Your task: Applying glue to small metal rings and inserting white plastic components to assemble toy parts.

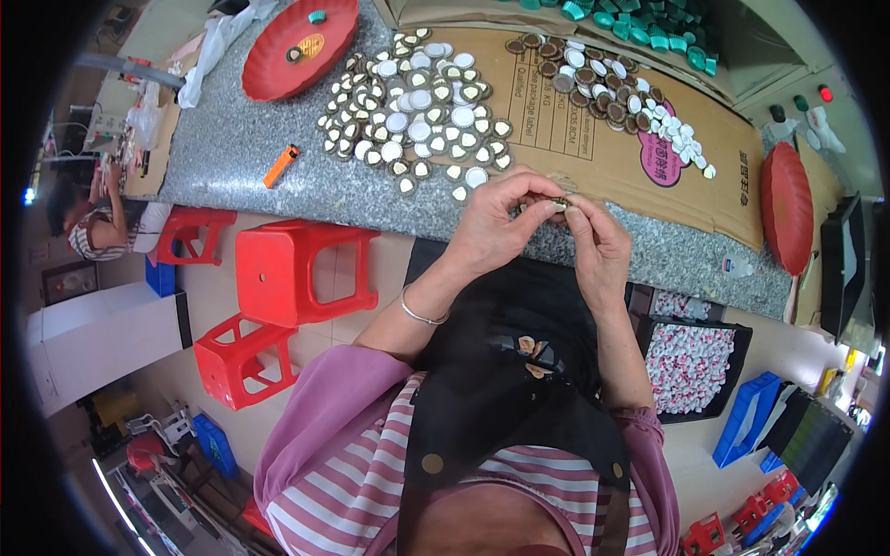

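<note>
left hand (pixel 496 225), right hand (pixel 601 243): we pinch one small piece (pixel 560 205).
counter (pixel 663 262), near edge: slack grip could drop it.

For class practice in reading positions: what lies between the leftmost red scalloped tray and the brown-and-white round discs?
Head view: small dark-rimmed round pieces with white or cream tops, then bare brown cardboard.

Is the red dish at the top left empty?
Nearly, but no: the red dish holds a small green cup and a brown disc; nothing else shows inside.
</note>
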Demonstrator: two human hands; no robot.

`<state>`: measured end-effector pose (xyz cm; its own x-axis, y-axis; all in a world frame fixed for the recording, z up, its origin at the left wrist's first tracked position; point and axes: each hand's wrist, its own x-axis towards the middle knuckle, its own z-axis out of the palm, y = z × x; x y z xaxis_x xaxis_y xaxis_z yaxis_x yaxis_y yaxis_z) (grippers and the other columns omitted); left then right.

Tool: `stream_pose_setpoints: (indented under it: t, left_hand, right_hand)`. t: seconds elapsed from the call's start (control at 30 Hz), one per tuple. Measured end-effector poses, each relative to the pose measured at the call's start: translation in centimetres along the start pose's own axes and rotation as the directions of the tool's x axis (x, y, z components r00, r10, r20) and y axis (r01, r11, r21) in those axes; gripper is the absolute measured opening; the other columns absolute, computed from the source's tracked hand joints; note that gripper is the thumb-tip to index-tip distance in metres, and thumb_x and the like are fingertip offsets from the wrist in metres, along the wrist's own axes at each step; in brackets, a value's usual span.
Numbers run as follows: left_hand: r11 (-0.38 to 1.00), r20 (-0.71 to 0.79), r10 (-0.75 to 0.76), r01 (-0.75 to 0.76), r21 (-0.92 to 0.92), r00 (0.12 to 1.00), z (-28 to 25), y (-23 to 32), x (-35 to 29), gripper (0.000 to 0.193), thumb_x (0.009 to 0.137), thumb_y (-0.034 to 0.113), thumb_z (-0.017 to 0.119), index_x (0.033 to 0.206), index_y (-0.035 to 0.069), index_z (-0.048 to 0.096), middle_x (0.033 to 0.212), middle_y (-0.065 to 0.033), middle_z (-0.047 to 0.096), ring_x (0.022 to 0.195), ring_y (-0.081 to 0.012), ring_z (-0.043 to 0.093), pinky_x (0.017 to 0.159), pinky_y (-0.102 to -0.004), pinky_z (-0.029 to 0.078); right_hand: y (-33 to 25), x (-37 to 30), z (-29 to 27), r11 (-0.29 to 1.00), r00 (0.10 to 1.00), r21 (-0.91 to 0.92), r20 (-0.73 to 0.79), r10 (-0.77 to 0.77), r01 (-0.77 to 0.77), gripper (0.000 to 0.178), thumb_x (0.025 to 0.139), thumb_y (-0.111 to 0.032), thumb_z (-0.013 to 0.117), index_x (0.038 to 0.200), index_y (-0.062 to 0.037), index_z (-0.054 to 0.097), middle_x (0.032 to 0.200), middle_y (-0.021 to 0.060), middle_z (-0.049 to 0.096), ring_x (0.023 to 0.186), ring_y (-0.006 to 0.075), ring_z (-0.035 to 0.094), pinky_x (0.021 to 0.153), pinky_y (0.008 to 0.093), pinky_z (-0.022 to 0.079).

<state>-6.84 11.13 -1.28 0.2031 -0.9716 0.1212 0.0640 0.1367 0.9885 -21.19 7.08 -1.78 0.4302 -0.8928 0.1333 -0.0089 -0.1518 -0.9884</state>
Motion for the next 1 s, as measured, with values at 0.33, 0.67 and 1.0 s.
stream_pose_setpoints:
  t: [0.33,0.67,1.0]
  left_hand:
    - [0.970,0.083,-0.148,0.162,-0.183,0.985,-0.4,-0.9,-0.7,0.013,0.084,-0.005,0.053,0.096,-0.004,0.055,0.091,-0.0049,0.055,0.079,-0.0107,0.059,0.070,-0.0227,0.051]
    - [0.948,0.065,-0.190,0.200,-0.247,0.980,-0.7,-1.5,-3.0,0.011,0.083,-0.003,0.054,0.094,0.000,0.053,0.085,-0.0003,0.056,0.076,-0.0042,0.055,0.068,-0.0187,0.047]
    - [0.959,0.001,-0.261,0.260,-0.112,0.965,-2.0,-1.4,-3.5,0.013,0.082,-0.002,0.056,0.094,-0.001,0.061,0.086,-0.0013,0.060,0.073,-0.0048,0.054,0.067,-0.0185,0.046]
  right_hand:
    - [1.1,-0.9,0.8,0.997,0.999,-0.067,-0.033,-0.035,0.033,0.016,0.084,0.003,0.055,0.099,0.0014,0.060,0.081,0.0077,0.063,0.072,0.0116,0.062,0.067,0.0222,0.049]
    - [2.1,-3.2,1.7,0.999,0.998,0.040,-0.053,-0.018,0.021,0.018,0.080,0.003,0.060,0.098,0.0000,0.060,0.084,0.0077,0.064,0.076,0.0122,0.062,0.069,0.0229,0.049]
    - [2.2,-6.8,-1.6,0.996,0.973,-0.083,-0.229,0.006,-0.025,0.009,0.084,0.003,0.055,0.092,0.0034,0.059,0.083,0.0084,0.062,0.076,0.0130,0.062,0.070,0.0227,0.048]
